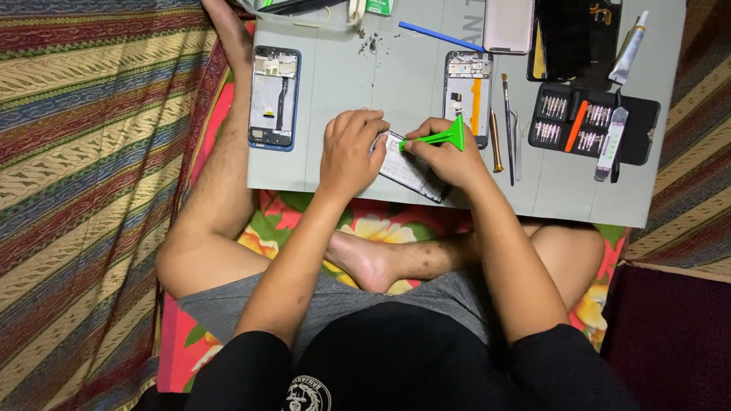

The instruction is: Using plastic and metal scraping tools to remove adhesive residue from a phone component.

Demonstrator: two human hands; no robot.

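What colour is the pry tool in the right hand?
Bright green pry tool, held in the right hand; head view.

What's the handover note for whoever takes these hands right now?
Left hand: presses down on the phone part at the mat's near edge.
Right hand: fingers grip the green pry tool, tip at the part's upper edge.
Around: blue-framed opened phone far left, second opened phone just beyond the right hand, screwdriver and tweezers to its right, bit case, glue tube.
Done: both phones lie open.
Left: the part is under the pry tool; whether anything has come loose is hidden by the hands.
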